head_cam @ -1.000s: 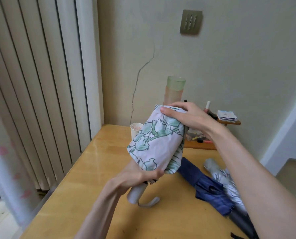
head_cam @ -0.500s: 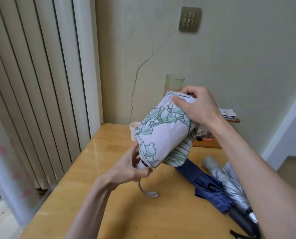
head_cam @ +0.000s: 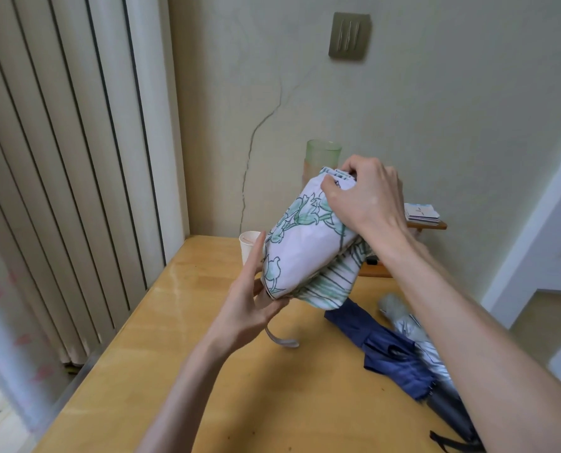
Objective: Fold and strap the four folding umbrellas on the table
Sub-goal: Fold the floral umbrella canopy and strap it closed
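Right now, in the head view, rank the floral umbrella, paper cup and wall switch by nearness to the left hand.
1. Floral umbrella: held in the left hand.
2. Paper cup: just behind the hand.
3. Wall switch: high up, farthest.

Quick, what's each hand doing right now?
Left hand: grips the floral umbrella at its lower end.
Right hand: pinches its top folds.
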Available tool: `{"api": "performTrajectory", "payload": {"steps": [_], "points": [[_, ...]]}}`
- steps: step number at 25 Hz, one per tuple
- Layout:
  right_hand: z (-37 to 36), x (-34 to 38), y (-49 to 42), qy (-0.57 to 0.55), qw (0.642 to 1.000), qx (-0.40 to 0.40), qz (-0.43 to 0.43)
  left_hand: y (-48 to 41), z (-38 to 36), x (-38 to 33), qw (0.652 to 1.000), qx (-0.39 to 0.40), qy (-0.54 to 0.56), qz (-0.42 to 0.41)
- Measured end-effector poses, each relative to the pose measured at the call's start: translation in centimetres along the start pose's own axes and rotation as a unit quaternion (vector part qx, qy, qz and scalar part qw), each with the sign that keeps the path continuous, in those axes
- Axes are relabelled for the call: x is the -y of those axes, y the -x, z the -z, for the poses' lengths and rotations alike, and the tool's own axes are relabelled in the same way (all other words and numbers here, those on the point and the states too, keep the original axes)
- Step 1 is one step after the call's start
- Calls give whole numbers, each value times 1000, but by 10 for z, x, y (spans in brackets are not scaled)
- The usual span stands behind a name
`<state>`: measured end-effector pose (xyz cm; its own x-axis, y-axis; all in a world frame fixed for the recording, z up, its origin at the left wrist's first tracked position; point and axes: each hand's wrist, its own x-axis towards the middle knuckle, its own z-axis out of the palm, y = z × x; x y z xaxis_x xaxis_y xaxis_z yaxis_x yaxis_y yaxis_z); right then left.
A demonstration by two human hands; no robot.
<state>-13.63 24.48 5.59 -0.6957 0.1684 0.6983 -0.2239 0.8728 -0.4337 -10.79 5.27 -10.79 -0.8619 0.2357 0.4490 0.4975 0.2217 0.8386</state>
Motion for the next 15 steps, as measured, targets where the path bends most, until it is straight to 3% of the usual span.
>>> {"api": "performTrajectory", "payload": {"steps": [2,6,9,13,15], "points": [[-2,-2,3,4,1000,6,-11,-1,-1,-2,996,24,-84,-5],[-8,4,13,10,1000,25,-16,-1,-32,-13,981,-46,-174,-76],[-8,11,16,-8,997,61,-36,0,-34,-12,982,-79,-156,-64],[-8,12,17,-5,995,90,-47,2,-18,7,994,11,-95,-48],[-9,11,18,-7,994,99,-50,5,-20,8,997,21,-73,-35]]}}
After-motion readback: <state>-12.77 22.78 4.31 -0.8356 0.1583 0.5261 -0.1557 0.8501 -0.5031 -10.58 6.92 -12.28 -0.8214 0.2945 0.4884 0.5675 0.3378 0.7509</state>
